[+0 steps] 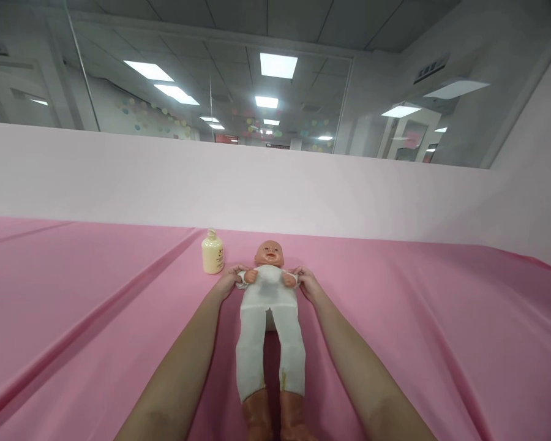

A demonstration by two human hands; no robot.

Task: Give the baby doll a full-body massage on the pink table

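Observation:
A baby doll (269, 294) in a white top and white trousers lies on its back on the pink sheet, head away from me and bare feet toward me. My left hand (232, 278) is closed at the doll's arm on the left side, around the white sleeve. On the opposite side my right hand (305, 280) pinches at the other sleeve. Both of the doll's fists rest up on its chest. The fingertips of both hands are partly hidden behind the doll's arms. A cream-coloured bottle (212, 254) stands upright just beyond my left hand.
The pink sheet (119, 275) covers the whole surface, with long folds running across it at left and right. Behind it rises a low white wall (257, 190), topped by a glass window (239, 79) that shows ceiling lights.

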